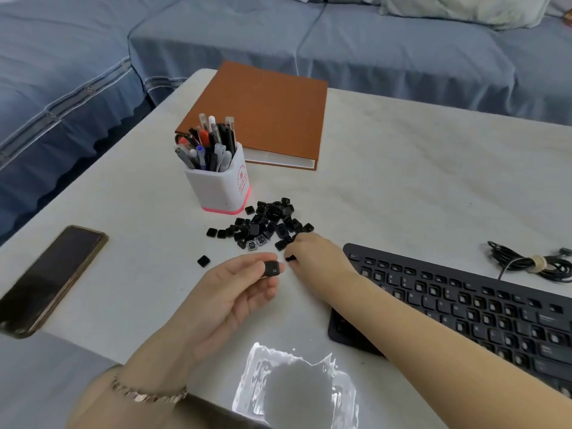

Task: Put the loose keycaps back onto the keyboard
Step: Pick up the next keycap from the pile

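Note:
A heap of loose black keycaps lies on the white table, right of the pen holder. One stray keycap sits apart at the left. My left hand pinches a single black keycap between thumb and fingertips, its legend facing up. My right hand reaches to the near edge of the heap with fingers curled, pinching a small black keycap. The black keyboard lies at the right, with many bare key sockets showing; my right forearm crosses its left end.
A white and pink pen holder full of pens stands behind the heap. A brown book lies further back. A phone rests at the left edge, a coiled black cable at the far right.

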Demonstrator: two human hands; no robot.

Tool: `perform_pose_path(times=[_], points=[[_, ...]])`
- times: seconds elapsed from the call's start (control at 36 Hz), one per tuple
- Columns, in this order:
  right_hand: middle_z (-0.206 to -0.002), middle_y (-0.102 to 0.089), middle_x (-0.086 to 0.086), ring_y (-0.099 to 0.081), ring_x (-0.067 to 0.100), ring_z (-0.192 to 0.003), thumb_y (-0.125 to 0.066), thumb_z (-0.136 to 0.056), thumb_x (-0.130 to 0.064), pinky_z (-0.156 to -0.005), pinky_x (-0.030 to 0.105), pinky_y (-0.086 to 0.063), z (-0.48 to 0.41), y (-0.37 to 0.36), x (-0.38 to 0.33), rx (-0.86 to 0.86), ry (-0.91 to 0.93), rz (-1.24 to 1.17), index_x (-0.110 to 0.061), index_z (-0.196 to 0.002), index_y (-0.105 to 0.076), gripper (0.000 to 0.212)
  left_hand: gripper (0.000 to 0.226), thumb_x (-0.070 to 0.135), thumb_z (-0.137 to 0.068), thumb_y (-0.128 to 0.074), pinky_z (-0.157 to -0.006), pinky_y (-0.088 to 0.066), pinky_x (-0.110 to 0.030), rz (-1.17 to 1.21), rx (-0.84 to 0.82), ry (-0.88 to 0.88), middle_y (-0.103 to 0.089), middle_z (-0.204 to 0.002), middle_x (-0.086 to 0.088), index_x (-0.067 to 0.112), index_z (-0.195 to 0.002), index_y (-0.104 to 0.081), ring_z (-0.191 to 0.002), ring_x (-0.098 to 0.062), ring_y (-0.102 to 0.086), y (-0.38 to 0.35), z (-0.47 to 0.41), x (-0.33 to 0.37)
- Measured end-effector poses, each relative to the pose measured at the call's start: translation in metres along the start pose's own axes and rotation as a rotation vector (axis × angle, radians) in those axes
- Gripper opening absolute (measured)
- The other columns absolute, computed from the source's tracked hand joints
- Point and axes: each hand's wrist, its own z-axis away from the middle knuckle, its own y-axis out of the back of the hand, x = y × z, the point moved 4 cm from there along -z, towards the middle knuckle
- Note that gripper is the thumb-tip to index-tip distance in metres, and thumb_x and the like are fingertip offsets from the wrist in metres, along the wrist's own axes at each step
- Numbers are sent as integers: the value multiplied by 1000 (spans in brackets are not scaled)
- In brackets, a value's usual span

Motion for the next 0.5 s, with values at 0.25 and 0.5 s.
perform_pose_path(times=[0.25, 0.5], points=[[-76, -66, -1, -65, 12, -69, -61, -81, -4, -74, 15, -50, 41, 18, 15, 219, -320, -1041, -18, -84, -65, 16, 19, -2, -91, -45, -55, -55, -20, -42, -31, 15, -72, -82, -14, 0, -88, -64, -56, -10, -63, -4, 4, -5], [-72, -66, 11, -69, 20, -72, -40, -92, 6, -65, 21, -57, 116, 20, 39, 223, -589, -1903, 4, -88, -65, 25, 23, -9, -85, -53, -58, -55, -20, -205, -25, 10, -71, -81, -15, 4, -85, -73, -65, -16, -68, -18, 11, -30]])
